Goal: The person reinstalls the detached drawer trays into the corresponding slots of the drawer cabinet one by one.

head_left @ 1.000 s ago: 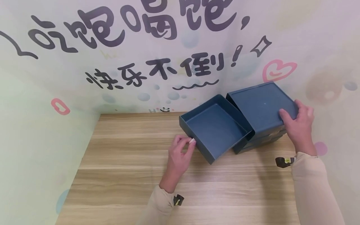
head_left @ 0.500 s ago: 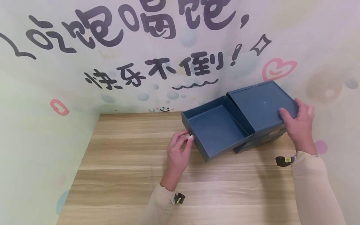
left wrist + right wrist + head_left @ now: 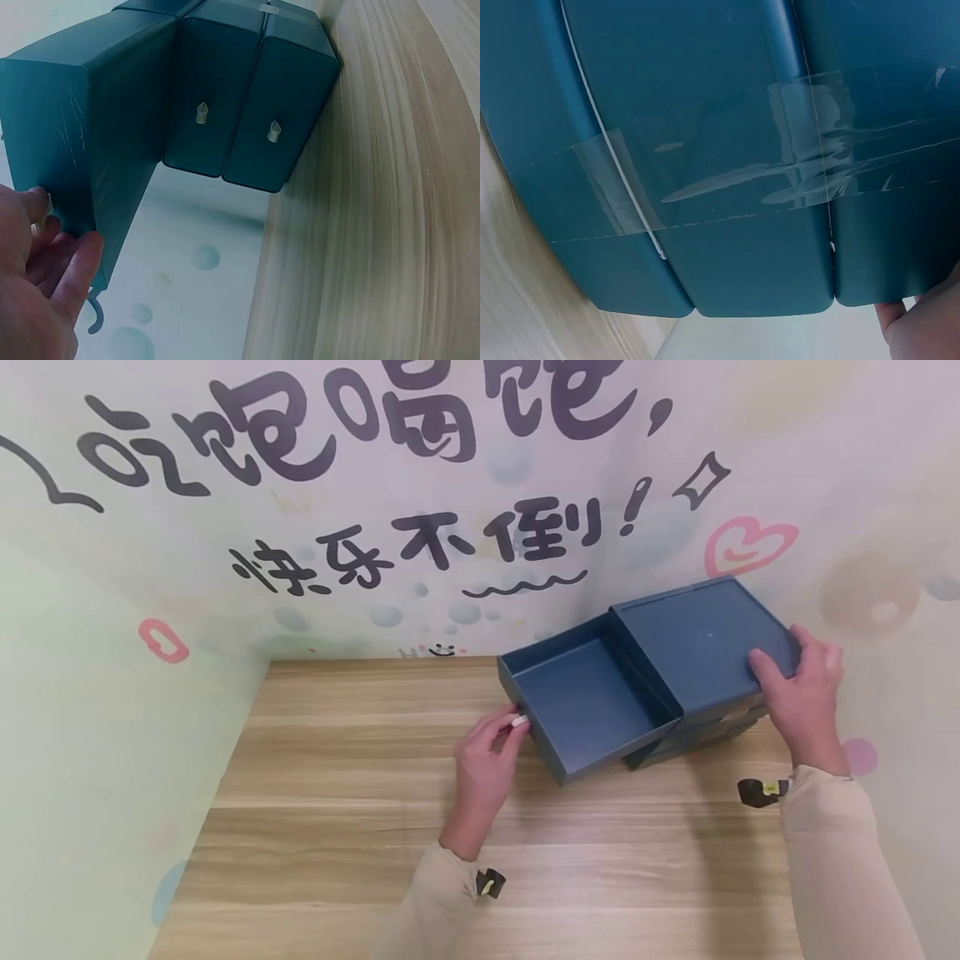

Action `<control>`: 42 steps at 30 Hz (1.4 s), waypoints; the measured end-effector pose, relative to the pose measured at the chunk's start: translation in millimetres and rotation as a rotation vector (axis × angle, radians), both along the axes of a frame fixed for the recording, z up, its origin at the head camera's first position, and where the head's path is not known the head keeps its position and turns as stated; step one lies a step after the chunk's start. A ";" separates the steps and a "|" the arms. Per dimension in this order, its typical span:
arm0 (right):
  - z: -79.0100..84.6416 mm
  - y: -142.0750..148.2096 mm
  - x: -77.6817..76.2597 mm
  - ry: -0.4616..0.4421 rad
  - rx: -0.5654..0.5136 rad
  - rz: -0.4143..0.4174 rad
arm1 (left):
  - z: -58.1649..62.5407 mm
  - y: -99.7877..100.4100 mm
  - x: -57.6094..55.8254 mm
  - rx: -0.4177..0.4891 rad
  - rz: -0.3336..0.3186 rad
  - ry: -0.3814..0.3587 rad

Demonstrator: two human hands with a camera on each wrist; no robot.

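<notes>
A blue drawer cabinet (image 3: 705,643) stands at the right, its top drawer (image 3: 588,693) pulled well out to the left and seen with nothing in it. My left hand (image 3: 486,768) pinches the small white knob (image 3: 519,720) on that drawer's front. In the left wrist view, two lower drawers show pale knobs (image 3: 202,112) and sit pushed in. My right hand (image 3: 806,697) grips the cabinet's right end, thumb on the top panel and fingers over the far edge. In the right wrist view, part of this hand (image 3: 930,322) shows at the cabinet's top tier.
The cabinet stands on a wood-grain table (image 3: 337,827), near the back wall (image 3: 420,468) printed with dark lettering and a pink heart (image 3: 750,547). Clear tape (image 3: 727,180) runs across the cabinet's tiers. Black cameras (image 3: 761,792) sit at both wrists.
My left hand has moved the top drawer rightward, further into the cabinet. The drawer has turned straighter, and its gap at the cabinet mouth has narrowed. My right hand keeps its grip in place.
</notes>
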State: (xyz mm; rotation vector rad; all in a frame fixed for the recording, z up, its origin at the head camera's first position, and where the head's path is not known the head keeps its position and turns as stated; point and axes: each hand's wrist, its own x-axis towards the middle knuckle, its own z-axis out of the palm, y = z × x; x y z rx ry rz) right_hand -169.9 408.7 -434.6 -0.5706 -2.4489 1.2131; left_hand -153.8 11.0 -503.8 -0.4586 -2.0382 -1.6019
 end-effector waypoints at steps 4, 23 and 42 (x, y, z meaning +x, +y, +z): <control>-0.3 -0.9 0.2 -0.003 -0.008 0.001 | 0.2 4.6 -3.0 -0.002 0.018 -0.024; 1.5 -1.2 0.5 0.010 -0.001 0.008 | 4.9 22.1 -14.4 -0.110 0.058 -0.057; 1.8 0.5 1.9 -0.011 0.000 0.025 | 6.1 41.0 -26.0 -0.031 -0.036 -0.245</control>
